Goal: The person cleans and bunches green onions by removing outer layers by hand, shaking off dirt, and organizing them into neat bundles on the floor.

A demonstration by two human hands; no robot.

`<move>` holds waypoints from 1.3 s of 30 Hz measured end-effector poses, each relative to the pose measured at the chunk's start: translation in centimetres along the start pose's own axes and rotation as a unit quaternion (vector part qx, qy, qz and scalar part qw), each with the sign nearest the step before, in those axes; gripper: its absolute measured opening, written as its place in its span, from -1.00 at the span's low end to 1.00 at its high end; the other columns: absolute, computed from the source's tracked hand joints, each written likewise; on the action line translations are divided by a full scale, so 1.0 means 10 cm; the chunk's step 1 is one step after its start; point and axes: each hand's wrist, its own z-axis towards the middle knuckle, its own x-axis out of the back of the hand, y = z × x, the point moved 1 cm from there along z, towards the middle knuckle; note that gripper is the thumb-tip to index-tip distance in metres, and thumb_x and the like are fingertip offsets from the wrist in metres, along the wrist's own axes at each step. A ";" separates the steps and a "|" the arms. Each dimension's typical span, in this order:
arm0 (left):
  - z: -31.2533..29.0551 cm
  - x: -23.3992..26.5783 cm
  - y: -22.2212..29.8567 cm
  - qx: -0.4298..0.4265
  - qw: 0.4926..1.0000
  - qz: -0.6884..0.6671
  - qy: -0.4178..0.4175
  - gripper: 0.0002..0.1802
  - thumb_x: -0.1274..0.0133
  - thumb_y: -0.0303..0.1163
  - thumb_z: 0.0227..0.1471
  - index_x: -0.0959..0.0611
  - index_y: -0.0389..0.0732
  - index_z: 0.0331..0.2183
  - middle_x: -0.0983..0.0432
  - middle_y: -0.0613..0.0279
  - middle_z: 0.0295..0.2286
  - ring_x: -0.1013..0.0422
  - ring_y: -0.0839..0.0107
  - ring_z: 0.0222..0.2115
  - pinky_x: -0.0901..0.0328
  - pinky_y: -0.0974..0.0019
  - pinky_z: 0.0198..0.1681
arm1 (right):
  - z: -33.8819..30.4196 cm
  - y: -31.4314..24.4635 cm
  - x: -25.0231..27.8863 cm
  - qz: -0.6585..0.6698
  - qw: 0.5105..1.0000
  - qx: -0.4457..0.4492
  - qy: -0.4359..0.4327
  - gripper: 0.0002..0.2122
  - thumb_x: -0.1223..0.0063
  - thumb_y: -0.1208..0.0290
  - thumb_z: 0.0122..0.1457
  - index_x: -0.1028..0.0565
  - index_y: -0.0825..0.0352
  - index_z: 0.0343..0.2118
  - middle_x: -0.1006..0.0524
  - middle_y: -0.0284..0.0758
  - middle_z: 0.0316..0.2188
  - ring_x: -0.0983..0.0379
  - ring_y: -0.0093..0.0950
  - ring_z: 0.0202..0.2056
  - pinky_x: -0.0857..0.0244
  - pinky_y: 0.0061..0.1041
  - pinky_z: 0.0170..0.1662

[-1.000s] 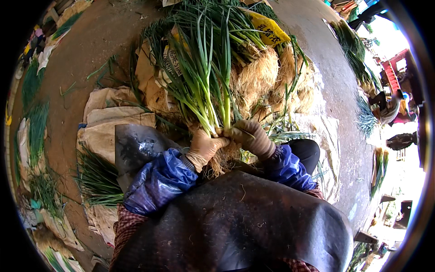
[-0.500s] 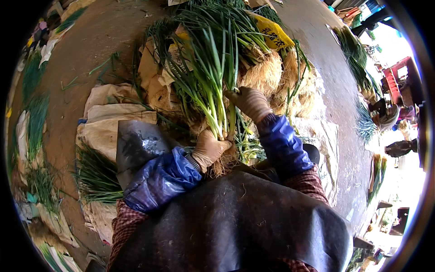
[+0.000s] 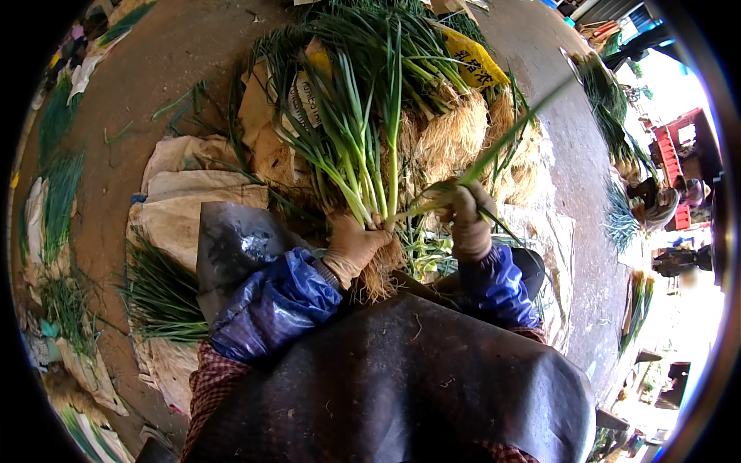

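Note:
My left hand [image 3: 352, 248], in a tan glove, is closed round the base of a small bunch of green onions [image 3: 352, 166]. Their pale roots [image 3: 380, 274] hang below the fist, and the green tops fan out away from me. To the right, my gloved right hand [image 3: 469, 224] grips a green onion leaf [image 3: 505, 143] that slants up and right, its tip blurred. The leaf's pale lower end still meets the bunch beside my left fingers. Beneath the right hand lie stripped leaves and peelings [image 3: 429, 251].
A heap of green onions with bushy roots [image 3: 448, 131] lies ahead, beside a yellow printed bag [image 3: 472, 62]. Sacking [image 3: 202, 197] and more green onions [image 3: 164, 297] are at left. A dark apron [image 3: 401, 370] covers my lap. People and a red crate [image 3: 670, 158] appear far right.
My right hand has moved right and down from the stalks, drawing a leaf away sideways from the bunch. My left hand keeps its hold in nearly the same place.

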 end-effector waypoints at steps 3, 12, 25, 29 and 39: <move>0.02 0.07 -0.14 0.044 0.997 0.060 0.019 -0.78 -0.18 -0.66 -0.20 -0.55 -0.34 -0.38 -0.55 0.21 -0.46 -0.48 0.50 -0.49 -0.40 0.42 -0.41 | -0.08 -0.21 0.16 0.110 0.986 0.018 0.124 -0.69 0.05 0.07 0.24 -0.53 0.23 -0.35 -0.60 -0.35 -0.50 -0.35 -0.72 -0.70 -0.30 -0.63 -0.65; 0.04 -0.02 -0.02 0.038 0.975 -0.218 0.004 -0.76 -0.12 -0.69 -0.16 -0.50 -0.29 -0.35 -0.56 0.15 -0.42 -0.52 0.39 -0.40 -0.44 0.39 -0.34 | -0.09 0.11 0.16 0.123 0.943 -0.302 -0.067 -0.28 -0.09 0.15 0.12 -0.06 0.45 0.23 -0.52 -0.44 -0.48 -0.33 -0.72 -0.56 -0.22 -0.72 -0.52; 0.05 0.03 -0.20 0.035 0.956 -0.287 0.045 -0.75 -0.14 -0.70 -0.13 -0.48 -0.23 -0.37 -0.51 0.22 -0.37 -0.48 0.47 -0.34 -0.41 0.43 -0.25 | -0.18 0.12 -0.34 0.077 0.930 -0.271 -0.234 -0.94 -0.19 0.51 0.07 -0.57 0.37 -0.41 -0.56 -0.39 -0.51 -0.42 -0.67 -0.48 -0.32 -0.66 -0.41; 0.09 0.16 -0.16 0.035 0.963 -0.268 0.013 -0.84 -0.12 -0.65 -0.12 -0.54 -0.25 -0.40 -0.57 0.23 -0.38 -0.50 0.44 -0.34 -0.42 0.39 -0.22 | -0.17 0.04 -0.32 0.112 0.940 -0.304 -0.102 -0.81 -0.13 0.36 0.14 -0.55 0.36 -0.25 -0.57 -0.37 -0.49 -0.43 -0.63 -0.52 -0.30 -0.64 -0.45; 0.04 0.03 -0.07 0.219 0.888 -0.404 -0.013 -0.76 -0.17 -0.56 -0.10 -0.60 -0.25 -0.27 -0.55 0.25 -0.36 -0.47 0.35 -0.32 -0.40 0.32 -0.16 | -0.02 0.40 -0.67 0.064 0.939 -0.325 -0.093 -0.78 -0.10 0.35 0.08 -0.58 0.42 -0.34 -0.56 -0.36 -0.49 -0.44 -0.62 -0.43 -0.33 -0.63 -0.30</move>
